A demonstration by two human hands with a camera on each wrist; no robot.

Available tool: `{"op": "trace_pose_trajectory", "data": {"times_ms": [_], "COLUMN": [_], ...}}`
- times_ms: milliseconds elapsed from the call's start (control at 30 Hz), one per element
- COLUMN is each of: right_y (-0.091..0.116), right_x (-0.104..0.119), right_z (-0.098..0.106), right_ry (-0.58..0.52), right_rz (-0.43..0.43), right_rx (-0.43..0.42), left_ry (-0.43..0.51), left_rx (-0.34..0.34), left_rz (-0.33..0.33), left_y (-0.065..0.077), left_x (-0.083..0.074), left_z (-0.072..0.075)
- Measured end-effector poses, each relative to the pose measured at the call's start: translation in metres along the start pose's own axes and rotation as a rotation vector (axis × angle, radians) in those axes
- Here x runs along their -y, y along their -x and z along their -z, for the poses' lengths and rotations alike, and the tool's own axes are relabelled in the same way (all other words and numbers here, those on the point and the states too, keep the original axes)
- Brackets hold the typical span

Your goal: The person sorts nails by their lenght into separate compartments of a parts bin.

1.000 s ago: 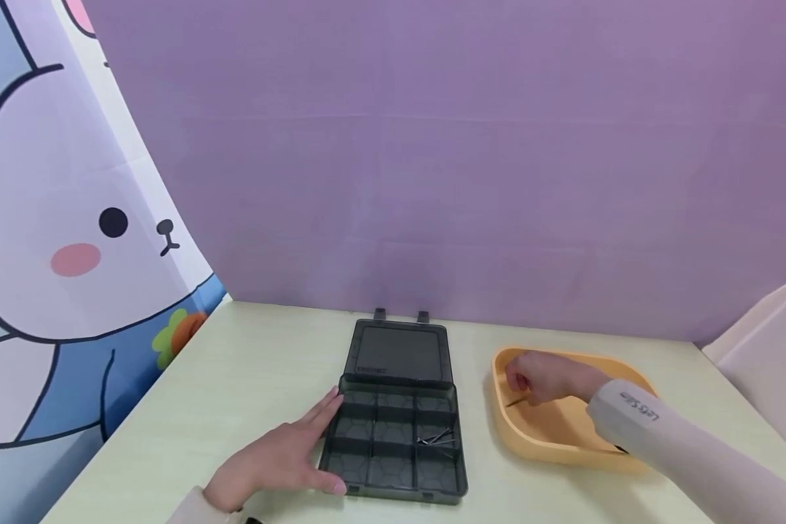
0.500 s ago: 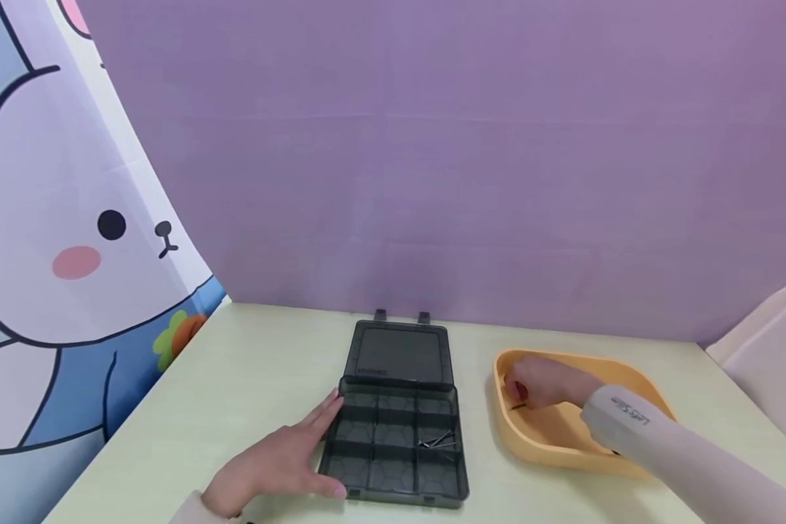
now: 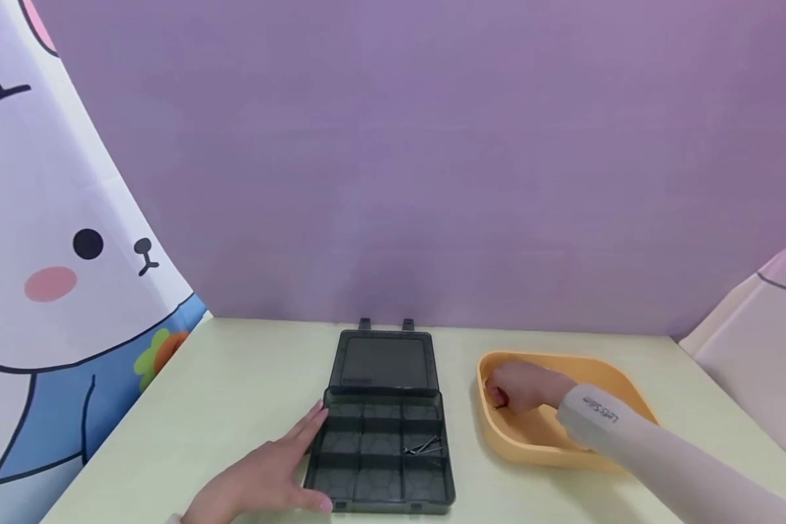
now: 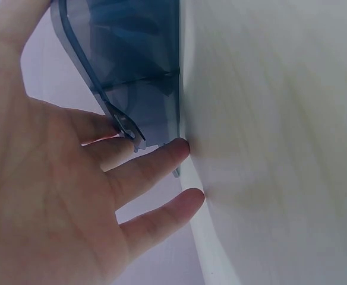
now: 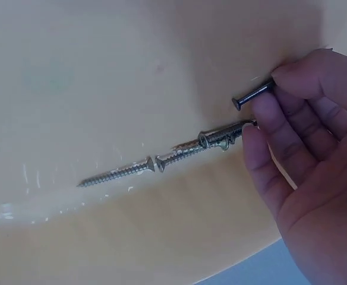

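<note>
My right hand [image 3: 527,386] reaches into the left part of a yellow tray [image 3: 537,454]. In the right wrist view, its thumb and fingertips pinch a dark nail [image 5: 254,96] with a flat head. Just below the nail lie silver screws [image 5: 117,175] and other dark fasteners, partly hidden by a finger. My left hand [image 3: 262,469] is spread along the left side of a dark, see-through compartment box [image 3: 380,484], fingers extended and touching it. Several thin metal fasteners [image 3: 423,447] lie in the box's right column, middle row.
The box's lid [image 3: 385,362] lies folded back flat behind it, two latches at its far edge. Tray and box stand side by side on a pale table [image 3: 268,364]. A purple backdrop [image 3: 380,182] rises behind the table.
The head view has shifted, so the scene sits further left and a bit lower. My right hand has moved slightly nearer the tray's left wall. The left hand stays at the box.
</note>
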State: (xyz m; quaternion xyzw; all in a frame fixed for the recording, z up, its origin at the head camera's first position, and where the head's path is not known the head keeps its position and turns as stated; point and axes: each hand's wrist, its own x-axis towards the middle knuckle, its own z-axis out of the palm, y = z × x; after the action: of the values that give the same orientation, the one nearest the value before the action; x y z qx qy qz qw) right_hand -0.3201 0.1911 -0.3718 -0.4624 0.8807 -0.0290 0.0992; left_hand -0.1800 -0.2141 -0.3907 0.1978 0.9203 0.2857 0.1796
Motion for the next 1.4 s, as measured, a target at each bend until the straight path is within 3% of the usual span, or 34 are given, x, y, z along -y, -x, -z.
{"op": "trace_pose_trajectory", "data": {"times_ms": [267, 400, 633, 900, 1133, 1400], "right_y": [0.005, 0.006, 0.008, 0.005, 0.005, 0.0], "right_x": [0.003, 0.003, 0.005, 0.019, 0.032, 0.051], "right_z": [0.005, 0.014, 0.03, 0.045, 0.057, 0.06], "right_ry": [-0.039, -0.03, -0.043, -0.048, -0.045, -0.076], "right_rz": [-0.036, -0.035, -0.117, -0.069, -0.098, -0.04], "right_rx": [0.045, 0.027, 0.013, -0.044, -0.024, -0.06], "left_ry": [0.053, 0.036, 0.01, -0.006, 0.008, 0.001], "left_rx": [0.035, 0.026, -0.006, -0.021, -0.018, -0.006], "left_rz": [0.058, 0.039, 0.02, 0.015, 0.008, 0.008], "left_y": [0.001, 0.002, 0.003, 0.006, 0.006, 0.005], "left_x": [-0.002, -0.002, -0.004, -0.002, -0.004, -0.006], "left_z": [-0.003, -0.002, -0.003, -0.004, -0.004, -0.001]}}
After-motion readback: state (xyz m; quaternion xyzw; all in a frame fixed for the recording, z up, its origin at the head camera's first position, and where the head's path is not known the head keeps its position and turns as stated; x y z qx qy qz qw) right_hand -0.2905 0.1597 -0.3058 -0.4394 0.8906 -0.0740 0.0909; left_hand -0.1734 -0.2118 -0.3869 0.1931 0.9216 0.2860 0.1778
